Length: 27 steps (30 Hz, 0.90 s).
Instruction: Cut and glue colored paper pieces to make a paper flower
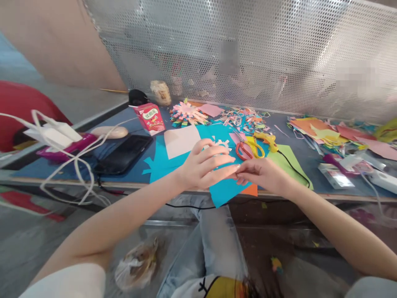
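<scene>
My left hand (pixel 206 164) is over the blue paper (pixel 226 192), palm down with its fingers stretched and a little apart. My right hand (pixel 263 174) pinches thumb and fingers together right at the tip of the left index finger; whatever is between them is too small to make out. Behind the left fingers shows a pale fringed paper piece (pixel 222 144), partly hidden. Just beyond the right hand lie red-handled scissors (pixel 243 151), yellow-handled scissors (pixel 257 149) and a yellow glue gun (pixel 269 141). A pale pink sheet (pixel 181 140) rests on the blue paper.
A layered fringed paper flower (pixel 187 112) and a heap of paper scraps (pixel 245 119) lie by the perforated metal screen (pixel 263 54). Left are a black phone (pixel 125 154), a red drink carton (pixel 150 118) and white cables (pixel 77 161). Green paper (pixel 288 163) is at right.
</scene>
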Tool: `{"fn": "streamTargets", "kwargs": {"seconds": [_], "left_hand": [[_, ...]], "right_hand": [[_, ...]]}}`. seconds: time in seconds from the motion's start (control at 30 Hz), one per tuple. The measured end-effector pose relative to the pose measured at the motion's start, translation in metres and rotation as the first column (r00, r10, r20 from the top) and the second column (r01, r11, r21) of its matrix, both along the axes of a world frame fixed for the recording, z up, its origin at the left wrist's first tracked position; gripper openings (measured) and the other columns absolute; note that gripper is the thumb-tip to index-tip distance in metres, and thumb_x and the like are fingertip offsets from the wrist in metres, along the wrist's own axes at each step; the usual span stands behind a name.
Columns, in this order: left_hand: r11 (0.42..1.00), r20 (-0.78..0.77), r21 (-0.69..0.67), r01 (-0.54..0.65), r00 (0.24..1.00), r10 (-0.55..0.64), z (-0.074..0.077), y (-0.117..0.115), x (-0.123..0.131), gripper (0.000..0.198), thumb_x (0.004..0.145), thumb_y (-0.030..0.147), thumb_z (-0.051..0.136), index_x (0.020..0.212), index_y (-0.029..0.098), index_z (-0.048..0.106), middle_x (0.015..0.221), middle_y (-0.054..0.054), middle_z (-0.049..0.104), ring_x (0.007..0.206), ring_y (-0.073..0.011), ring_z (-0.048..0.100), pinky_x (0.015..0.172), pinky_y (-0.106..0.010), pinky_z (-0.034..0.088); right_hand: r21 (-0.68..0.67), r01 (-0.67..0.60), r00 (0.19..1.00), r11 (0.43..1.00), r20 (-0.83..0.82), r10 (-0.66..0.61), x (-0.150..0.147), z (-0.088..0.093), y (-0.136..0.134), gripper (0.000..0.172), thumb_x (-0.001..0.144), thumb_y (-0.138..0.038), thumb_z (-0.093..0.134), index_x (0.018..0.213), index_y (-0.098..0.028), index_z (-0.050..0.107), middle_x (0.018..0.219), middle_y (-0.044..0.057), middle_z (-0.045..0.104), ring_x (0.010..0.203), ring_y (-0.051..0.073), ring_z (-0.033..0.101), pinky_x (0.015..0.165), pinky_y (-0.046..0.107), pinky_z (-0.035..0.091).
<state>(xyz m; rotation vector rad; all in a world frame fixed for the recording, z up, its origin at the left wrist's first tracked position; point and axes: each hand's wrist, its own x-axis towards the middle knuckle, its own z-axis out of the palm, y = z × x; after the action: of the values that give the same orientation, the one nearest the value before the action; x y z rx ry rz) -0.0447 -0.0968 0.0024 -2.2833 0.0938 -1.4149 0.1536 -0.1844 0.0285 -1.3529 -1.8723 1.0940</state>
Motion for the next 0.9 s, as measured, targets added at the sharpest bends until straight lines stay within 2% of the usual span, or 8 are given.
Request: {"fn": "streamTargets", "kwargs": {"seconds": [0.1,0.2,0.37,0.57,0.7,0.77,0.83,0.9], "left_hand": [[0.995,0.025,0.101,0.012,1.000,-0.014,0.001,-0.004,0.002,0.027,0.073,0.026,0.073,0.090,0.028,0.052,0.088,0.004,0.071,0.086,-0.0152,0.065,0.080,-0.036,0.046],[0.988,0.054,0.155,0.020,0.998,-0.029,0.003,-0.005,0.004,0.029,0.068,0.026,0.077,0.083,0.025,0.052,0.084,0.002,0.071,0.081,-0.0166,0.064,0.076,-0.037,0.048],[0.983,0.101,0.181,0.021,0.994,-0.040,0.005,-0.006,0.007,0.027,0.068,0.026,0.076,0.077,0.027,0.050,0.076,0.006,0.070,0.075,-0.0149,0.065,0.073,-0.036,0.049],[0.984,0.043,0.168,0.065,0.996,-0.073,0.002,-0.006,0.002,0.020,0.073,0.026,0.071,0.081,0.028,0.053,0.079,0.006,0.071,0.079,-0.0146,0.066,0.074,-0.035,0.048],[0.986,-0.079,-0.149,-0.074,0.995,0.063,-0.003,0.011,0.000,0.017,0.085,0.017,0.055,0.100,0.025,0.055,0.088,0.001,0.072,0.085,-0.0146,0.067,0.079,-0.032,0.048],[0.861,-0.149,-0.460,-0.217,0.975,0.166,-0.004,0.025,0.002,0.016,0.088,0.020,0.049,0.103,0.021,0.055,0.087,-0.003,0.071,0.083,-0.0155,0.066,0.076,-0.030,0.048],[0.618,-0.229,-0.725,-0.306,0.952,0.202,-0.003,0.043,0.005,0.019,0.088,0.024,0.048,0.104,0.019,0.055,0.083,-0.003,0.069,0.076,-0.0153,0.064,0.067,-0.026,0.047],[0.408,-0.312,-0.839,-0.361,0.932,0.184,-0.003,0.062,0.010,0.018,0.085,0.025,0.050,0.100,0.018,0.056,0.081,-0.003,0.068,0.072,-0.0157,0.063,0.063,-0.025,0.046]], "right_hand": [[0.224,-0.094,0.979,0.970,0.199,0.049,0.001,0.002,-0.006,0.012,0.083,-0.017,0.052,0.082,-0.017,0.064,0.075,0.002,0.071,0.068,0.011,0.067,0.064,0.023,0.054],[0.432,-0.209,0.940,0.877,0.337,0.057,0.003,0.003,-0.011,0.016,0.086,-0.015,0.049,0.083,-0.016,0.064,0.079,0.004,0.072,0.071,0.011,0.066,0.064,0.021,0.051],[0.586,-0.254,0.924,0.769,0.381,0.014,0.001,0.001,-0.014,0.019,0.089,-0.015,0.047,0.081,-0.017,0.064,0.075,0.004,0.070,0.068,0.011,0.063,0.062,0.021,0.049],[0.479,-0.079,0.985,0.874,0.174,-0.006,0.000,0.003,-0.013,0.009,0.081,-0.016,0.050,0.076,-0.018,0.057,0.070,0.000,0.065,0.060,0.008,0.058,0.060,0.020,0.048],[0.272,-0.024,0.985,0.962,0.171,-0.024,0.015,0.015,-0.030,0.016,0.085,-0.015,0.039,0.071,-0.020,0.045,0.065,-0.001,0.059,0.059,0.009,0.055,0.057,0.022,0.045],[0.103,-0.029,0.992,0.994,0.124,0.016,0.027,0.011,-0.049,0.023,0.090,-0.022,0.035,0.067,-0.021,0.038,0.055,-0.003,0.053,0.052,0.008,0.053,0.055,0.022,0.044],[-0.077,0.040,0.995,0.996,0.099,-0.032,0.037,-0.007,-0.073,0.029,0.092,-0.031,0.035,0.065,-0.022,0.037,0.049,-0.005,0.048,0.042,0.007,0.046,0.048,0.022,0.041],[-0.324,0.122,0.990,0.938,0.103,-0.093,0.044,-0.036,-0.097,0.033,0.091,-0.038,0.031,0.061,-0.023,0.034,0.042,-0.005,0.042,0.032,0.009,0.041,0.033,0.021,0.031]]}}
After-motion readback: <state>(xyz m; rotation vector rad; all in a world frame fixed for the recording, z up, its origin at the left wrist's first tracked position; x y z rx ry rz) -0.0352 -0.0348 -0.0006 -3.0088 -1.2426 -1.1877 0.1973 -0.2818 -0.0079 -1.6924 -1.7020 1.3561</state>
